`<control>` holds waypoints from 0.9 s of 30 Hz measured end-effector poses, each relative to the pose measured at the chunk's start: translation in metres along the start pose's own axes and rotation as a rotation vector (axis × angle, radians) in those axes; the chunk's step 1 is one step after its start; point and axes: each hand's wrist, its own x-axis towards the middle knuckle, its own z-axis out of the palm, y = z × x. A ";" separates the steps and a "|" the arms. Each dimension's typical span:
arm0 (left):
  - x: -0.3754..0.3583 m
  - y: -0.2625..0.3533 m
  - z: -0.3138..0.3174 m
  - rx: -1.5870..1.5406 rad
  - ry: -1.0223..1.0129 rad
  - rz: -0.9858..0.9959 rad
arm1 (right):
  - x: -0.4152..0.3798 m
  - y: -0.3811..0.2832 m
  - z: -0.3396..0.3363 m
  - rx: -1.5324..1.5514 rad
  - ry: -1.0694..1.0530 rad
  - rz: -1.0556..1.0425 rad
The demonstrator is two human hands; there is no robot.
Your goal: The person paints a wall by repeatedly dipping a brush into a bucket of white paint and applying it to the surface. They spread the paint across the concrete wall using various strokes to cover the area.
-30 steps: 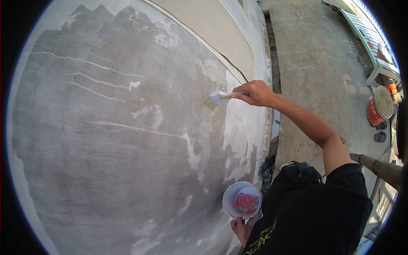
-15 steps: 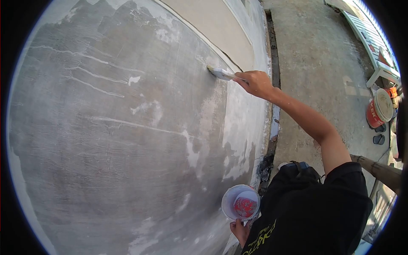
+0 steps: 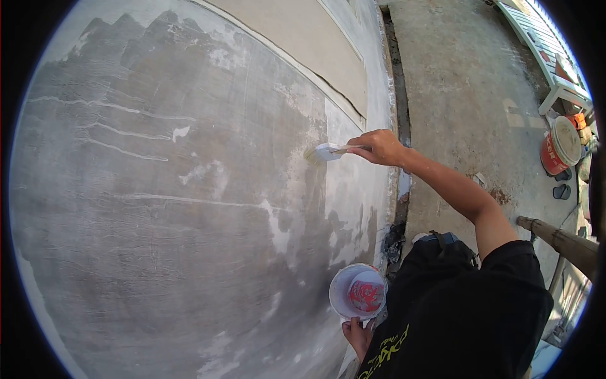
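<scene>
My right hand (image 3: 382, 148) is closed on the handle of a wide brush (image 3: 328, 151), whose pale bristles touch the grey wall (image 3: 189, 252). Low in the view, my left hand (image 3: 358, 335) grips the near rim of a white bucket (image 3: 341, 290), which is tilted so its inside shows, with a red patch at the bottom. Darker, damp-looking grey covers much of the wall, with lighter patches and thin pale streaks. A lighter strip of wall lies just beyond the brush.
A narrow gutter (image 3: 399, 95) runs between the wall and the concrete ground (image 3: 461, 82). To the right are a red and white bucket (image 3: 555, 155), dark sandals (image 3: 561, 191), a white bench (image 3: 555, 88) and a wooden pole (image 3: 562, 243).
My right hand and the brush have moved down the view along the wall, toward the bucket. My left hand still holds the bucket in nearly the same place. The camera view has shifted slightly.
</scene>
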 end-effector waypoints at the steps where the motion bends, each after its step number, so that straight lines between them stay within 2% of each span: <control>1: -0.001 -0.001 -0.001 -0.008 0.005 0.004 | 0.014 0.016 -0.005 -0.047 0.012 0.032; 6: -0.003 -0.010 -0.012 -0.014 0.029 0.014 | 0.066 0.064 -0.034 -0.299 0.151 0.134; 9: -0.005 -0.012 -0.015 0.025 0.088 0.015 | 0.080 0.073 -0.037 -0.323 0.175 0.244; 13: -0.005 -0.014 -0.017 0.014 0.095 0.027 | 0.054 0.052 -0.004 -0.269 0.193 0.066; 15: -0.005 -0.014 -0.017 -0.003 0.094 0.023 | 0.021 0.020 0.003 -0.191 0.172 0.011; 19: 0.005 -0.016 -0.017 0.065 0.035 0.031 | -0.054 -0.048 0.015 -0.056 -0.046 -0.025; 22: 0.006 -0.005 -0.002 0.051 0.003 -0.006 | -0.085 -0.072 0.032 0.077 -0.098 -0.209; 25: 0.006 0.000 0.003 0.023 -0.015 -0.008 | -0.082 -0.061 0.043 0.077 -0.080 -0.173; 27: 0.004 0.001 0.003 -0.003 -0.013 -0.003 | -0.063 -0.039 0.035 0.042 -0.131 -0.078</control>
